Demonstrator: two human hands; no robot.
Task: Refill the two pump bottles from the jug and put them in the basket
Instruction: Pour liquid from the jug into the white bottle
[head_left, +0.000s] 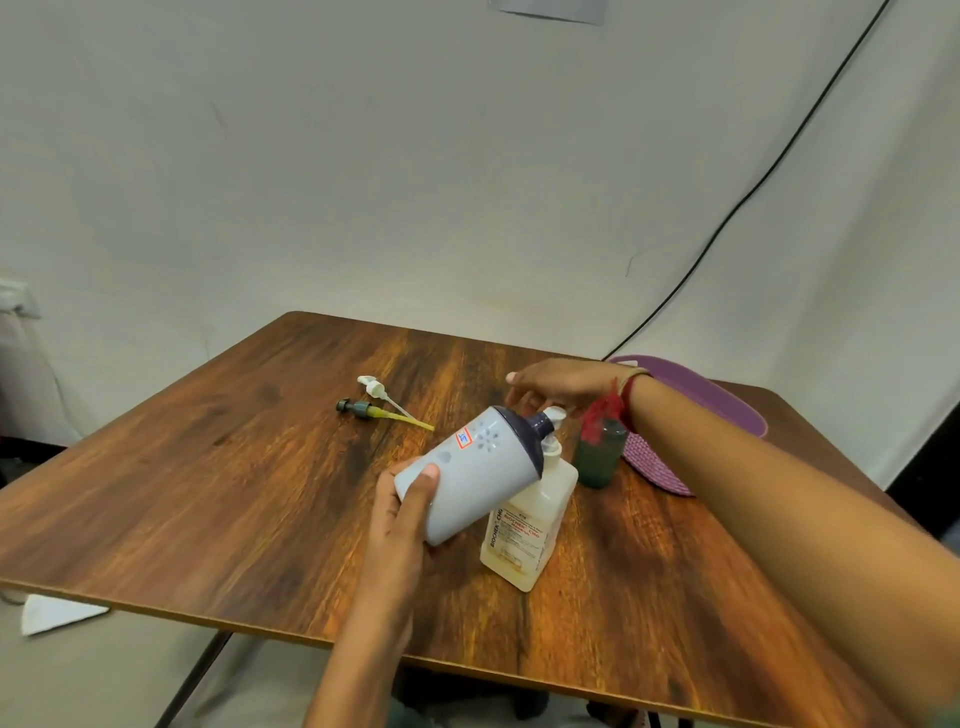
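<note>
My left hand (408, 501) grips the bottom of the pale grey jug (475, 470), which is tilted with its dark neck pointing right and down. The neck ends just above the open mouth of the cream pump bottle (527, 525), which stands upright on the table. My right hand (553, 387) reaches in from the right, its fingers curled down onto the white cap (556, 414) at the jug's spout. A dark green bottle (597, 457) stands just right of the cream one, partly behind my right wrist. The purple woven basket (691, 395) lies behind my right forearm.
Two removed pump heads lie on the wooden table (234, 467): a white one (375, 387) and a dark one with a yellow tube (379, 413). A black cable (753, 192) runs down the wall behind the basket. The table's front edge is near.
</note>
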